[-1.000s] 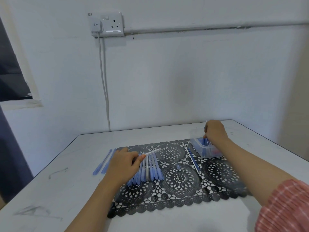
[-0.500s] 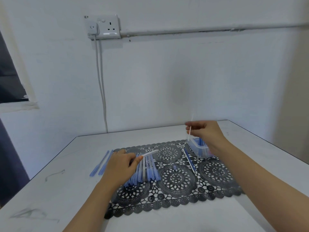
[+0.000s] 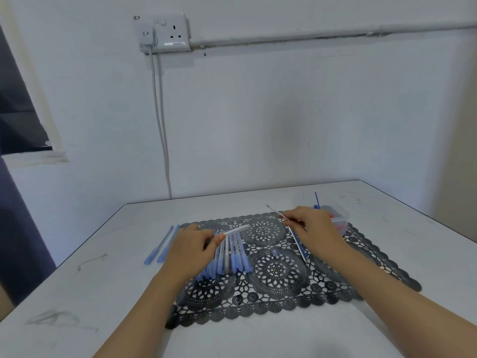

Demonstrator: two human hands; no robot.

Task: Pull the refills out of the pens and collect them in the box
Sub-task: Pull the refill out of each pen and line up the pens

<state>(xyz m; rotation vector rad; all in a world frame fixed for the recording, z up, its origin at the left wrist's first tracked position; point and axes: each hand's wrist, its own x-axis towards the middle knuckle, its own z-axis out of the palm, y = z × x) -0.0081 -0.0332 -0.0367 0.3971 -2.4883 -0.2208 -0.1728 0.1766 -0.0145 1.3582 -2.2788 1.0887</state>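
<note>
My left hand (image 3: 192, 248) grips a clear pen barrel (image 3: 236, 230) that points right, above a row of several blue pens (image 3: 231, 257) lying on the black lace mat (image 3: 278, 270). My right hand (image 3: 313, 226) pinches a thin white refill (image 3: 275, 211) whose tip points up and left. The hand hovers over the mat, left of the clear plastic box (image 3: 338, 219). Blue and red refills stand in that box. Two more thin refills (image 3: 299, 244) lie on the mat under my right hand.
Two blue pen barrels (image 3: 162, 245) lie on the white table (image 3: 103, 293) left of the mat. A small blue cap (image 3: 274, 252) sits mid-mat. The wall stands close behind, with a socket and cable (image 3: 161, 120). The table's right edge runs diagonally.
My right hand has moved from the box leftward and down over the mat, with a refill pinched in it. My left hand has kept hold of the barrel in place.
</note>
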